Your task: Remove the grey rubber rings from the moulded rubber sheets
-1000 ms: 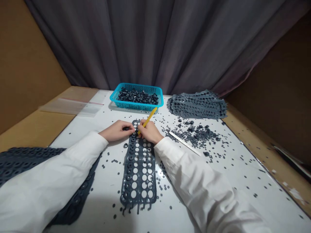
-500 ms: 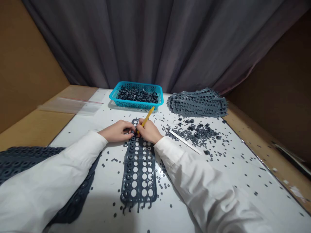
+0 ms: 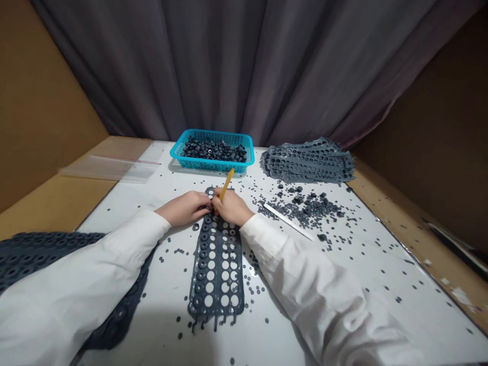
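A dark grey rubber sheet (image 3: 215,269) with rows of round holes lies lengthwise before me; a column of rings still sits along its left side. My right hand (image 3: 232,207) is closed around a yellow pen-like stick (image 3: 227,184), its upper end leaning up and right and its lower tip hidden by my fingers over the sheet's far part. At the sheet's far left edge, my left hand (image 3: 187,208) is closed, thumb and fingers pinching at the rubber beside the right fingertips. Exactly what lies between those fingertips is partly hidden.
A blue basket (image 3: 212,165) of small black parts stands at the back. Right of it are stacked perforated sheets (image 3: 307,161), scattered dark discs (image 3: 316,209) and a white stick (image 3: 288,222). More ringed sheets (image 3: 49,249) lie under my left forearm; clear plastic bags (image 3: 114,169) lie back left.
My left fingers have closed further and drawn in against the right fingertips. The yellow stick is somewhat more upright, its top shifted left. The whole view has shifted slightly.
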`<action>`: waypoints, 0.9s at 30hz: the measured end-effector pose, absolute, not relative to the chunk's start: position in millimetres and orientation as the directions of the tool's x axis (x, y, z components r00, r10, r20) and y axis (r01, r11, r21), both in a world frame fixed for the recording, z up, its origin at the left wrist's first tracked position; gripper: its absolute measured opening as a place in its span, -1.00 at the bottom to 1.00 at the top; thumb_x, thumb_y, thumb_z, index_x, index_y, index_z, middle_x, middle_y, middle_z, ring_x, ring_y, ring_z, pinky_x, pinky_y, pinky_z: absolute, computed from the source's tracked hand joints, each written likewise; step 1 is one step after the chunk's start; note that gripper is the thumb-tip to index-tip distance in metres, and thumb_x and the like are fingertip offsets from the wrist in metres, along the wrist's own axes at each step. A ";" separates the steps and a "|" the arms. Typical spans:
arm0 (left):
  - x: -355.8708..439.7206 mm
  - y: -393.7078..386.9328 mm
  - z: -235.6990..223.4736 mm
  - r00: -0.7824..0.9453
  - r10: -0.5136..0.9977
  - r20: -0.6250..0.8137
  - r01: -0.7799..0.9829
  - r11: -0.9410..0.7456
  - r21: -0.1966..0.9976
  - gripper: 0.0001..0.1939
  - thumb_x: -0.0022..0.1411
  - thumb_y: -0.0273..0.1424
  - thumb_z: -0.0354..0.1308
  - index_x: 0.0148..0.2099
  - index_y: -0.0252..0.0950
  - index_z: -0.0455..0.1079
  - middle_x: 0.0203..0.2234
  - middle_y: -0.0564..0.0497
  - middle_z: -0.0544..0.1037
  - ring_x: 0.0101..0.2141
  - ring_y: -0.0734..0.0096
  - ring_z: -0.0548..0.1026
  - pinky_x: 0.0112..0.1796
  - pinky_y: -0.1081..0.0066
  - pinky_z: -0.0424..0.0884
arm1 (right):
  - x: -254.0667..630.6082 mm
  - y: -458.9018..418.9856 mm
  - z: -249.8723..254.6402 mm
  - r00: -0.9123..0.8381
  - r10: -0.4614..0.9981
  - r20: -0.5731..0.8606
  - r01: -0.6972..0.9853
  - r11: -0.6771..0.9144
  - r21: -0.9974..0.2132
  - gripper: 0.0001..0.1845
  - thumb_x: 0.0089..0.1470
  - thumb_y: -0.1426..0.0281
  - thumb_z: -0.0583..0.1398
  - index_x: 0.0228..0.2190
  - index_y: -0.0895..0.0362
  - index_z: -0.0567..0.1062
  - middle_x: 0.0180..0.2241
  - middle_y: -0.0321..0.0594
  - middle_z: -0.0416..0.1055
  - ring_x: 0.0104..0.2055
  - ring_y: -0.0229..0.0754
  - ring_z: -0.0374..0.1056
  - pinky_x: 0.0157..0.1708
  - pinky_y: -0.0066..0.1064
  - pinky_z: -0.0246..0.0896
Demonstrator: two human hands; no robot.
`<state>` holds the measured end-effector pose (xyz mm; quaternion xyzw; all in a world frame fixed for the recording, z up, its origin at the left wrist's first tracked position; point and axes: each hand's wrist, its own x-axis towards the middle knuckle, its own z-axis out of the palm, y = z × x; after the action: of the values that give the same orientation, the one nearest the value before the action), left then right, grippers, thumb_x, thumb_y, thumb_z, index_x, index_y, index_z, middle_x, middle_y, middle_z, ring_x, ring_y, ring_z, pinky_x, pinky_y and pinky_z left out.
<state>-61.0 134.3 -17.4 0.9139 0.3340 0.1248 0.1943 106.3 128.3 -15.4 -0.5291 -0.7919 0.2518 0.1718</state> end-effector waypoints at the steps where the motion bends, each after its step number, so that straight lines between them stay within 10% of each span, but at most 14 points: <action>1: -61.7 134.4 -15.2 0.719 0.684 0.127 0.571 -0.684 0.455 -0.84 0.17 -0.43 0.01 -0.33 -0.34 0.41 -0.43 -0.05 0.51 -0.39 0.35 0.44 -0.32 0.42 0.30 | 106.4 128.7 -15.6 -0.384 0.923 0.014 0.750 0.321 -0.579 -0.85 0.03 0.41 -0.03 -0.48 0.13 0.31 -0.47 -0.20 0.40 -0.41 -0.20 0.26 -0.47 -0.47 0.01; 7: -75.4 140.8 9.1 0.329 0.895 0.301 0.620 -0.445 0.646 -0.74 0.16 -0.23 0.05 -0.31 -0.34 0.38 -0.43 0.02 0.49 -0.39 0.40 0.40 -0.35 0.47 0.28 | 107.2 131.7 -18.2 -0.382 0.924 -0.002 0.696 0.287 -0.658 -0.86 0.02 0.43 -0.02 -0.53 0.12 0.27 -0.57 -0.27 0.36 -0.46 -0.23 0.26 -0.47 -0.48 0.03; 12: -72.6 138.9 6.2 0.577 0.816 0.026 0.604 -0.448 0.658 -0.80 0.14 -0.31 0.01 -0.33 -0.33 0.38 -0.49 0.08 0.46 -0.44 0.45 0.38 -0.39 0.50 0.27 | 109.7 135.3 -21.0 -0.354 0.934 0.036 0.574 0.248 -0.780 -0.87 0.00 0.42 0.02 -0.56 0.11 0.23 -0.63 -0.36 0.29 -0.49 -0.27 0.28 -0.47 -0.51 0.08; 27: -70.0 138.0 -2.7 0.664 0.743 -0.090 0.612 -0.470 0.636 -0.73 0.17 -0.27 -0.02 -0.38 -0.34 0.40 -0.53 0.07 0.49 -0.46 0.42 0.40 -0.39 0.49 0.27 | 109.9 131.6 -18.4 -0.395 0.915 0.081 0.579 0.317 -0.751 -0.85 -0.08 0.45 0.06 -0.63 0.12 0.24 -0.69 -0.35 0.28 -0.52 -0.28 0.26 -0.49 -0.52 0.04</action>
<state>-70.0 138.0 -2.7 0.8516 0.3976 0.0999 0.3267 109.9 131.6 -18.4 -0.4854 -0.7693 0.3253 0.2581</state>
